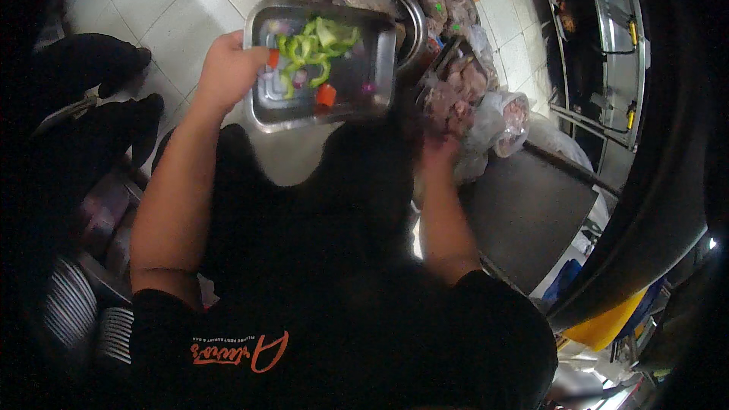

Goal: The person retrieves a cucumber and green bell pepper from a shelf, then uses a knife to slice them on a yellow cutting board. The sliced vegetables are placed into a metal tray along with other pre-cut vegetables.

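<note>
My left hand (pixel 230 71) grips the left rim of a rectangular metal tray (pixel 384 57), its thumb inside the edge. In the tray lie sliced green bell pepper (pixel 310 45), an orange-red vegetable piece (pixel 326 95) and bits that look like red onion (pixel 368 87). A similar red piece sits by my thumb. My right hand (pixel 441 151) is blurred, at the near edge of a dark container of raw-looking meat (pixel 453 102); whether it holds the container cannot be told. Beside it stands a round clear tub (pixel 514 119) of pinkish food in plastic.
Several bagged dark items (pixel 435 0) lie beyond the tray, near a round metal pot (pixel 418 28). A flat grey surface (pixel 535 210) is at right. Stacked plates (pixel 71 302) stand at lower left, and another person's dark-clad legs or shoes (pixel 97 62) appear at left.
</note>
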`<state>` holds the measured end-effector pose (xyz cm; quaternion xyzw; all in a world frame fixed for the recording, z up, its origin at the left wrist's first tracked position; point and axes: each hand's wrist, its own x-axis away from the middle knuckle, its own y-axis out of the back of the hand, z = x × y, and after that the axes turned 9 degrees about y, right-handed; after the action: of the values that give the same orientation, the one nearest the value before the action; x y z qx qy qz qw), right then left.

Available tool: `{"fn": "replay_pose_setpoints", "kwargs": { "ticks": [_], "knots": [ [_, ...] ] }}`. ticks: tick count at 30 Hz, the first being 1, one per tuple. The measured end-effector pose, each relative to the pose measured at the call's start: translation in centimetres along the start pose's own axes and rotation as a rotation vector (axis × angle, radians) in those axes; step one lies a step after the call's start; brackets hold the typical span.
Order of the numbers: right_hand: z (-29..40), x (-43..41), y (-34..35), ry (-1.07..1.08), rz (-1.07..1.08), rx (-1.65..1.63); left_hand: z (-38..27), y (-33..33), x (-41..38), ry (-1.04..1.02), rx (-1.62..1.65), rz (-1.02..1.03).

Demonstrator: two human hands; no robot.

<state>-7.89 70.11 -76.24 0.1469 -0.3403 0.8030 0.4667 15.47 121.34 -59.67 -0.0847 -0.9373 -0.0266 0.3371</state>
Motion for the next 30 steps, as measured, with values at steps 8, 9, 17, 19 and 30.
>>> {"fn": "replay_pose_setpoints", "kwargs": {
  "ticks": [8, 9, 17, 19, 30],
  "knots": [
    [12.4, 3.1, -6.4, 0.264, 0.173, -0.079, 1.8, 0.1, -1.8, -0.030, -0.010, -0.082],
    [13.8, 3.0, -5.1, 0.270, 0.239, -0.134, 2.0, 0.0, -2.1, -0.032, -0.017, -0.076],
    [14.5, 16.0, 2.0, 0.539, -0.120, 0.241, 3.4, 0.9, -3.5, 0.009, -0.035, -0.061],
    [13.9, 15.7, 10.1, 0.478, -0.312, 0.218, 3.0, 0.7, -3.0, -0.007, 0.003, -0.038],
    [8.2, 13.7, 18.1, 0.461, -0.282, 1.469, 0.1, -0.8, 0.4, -0.062, 0.062, -0.091]
  ]
}}
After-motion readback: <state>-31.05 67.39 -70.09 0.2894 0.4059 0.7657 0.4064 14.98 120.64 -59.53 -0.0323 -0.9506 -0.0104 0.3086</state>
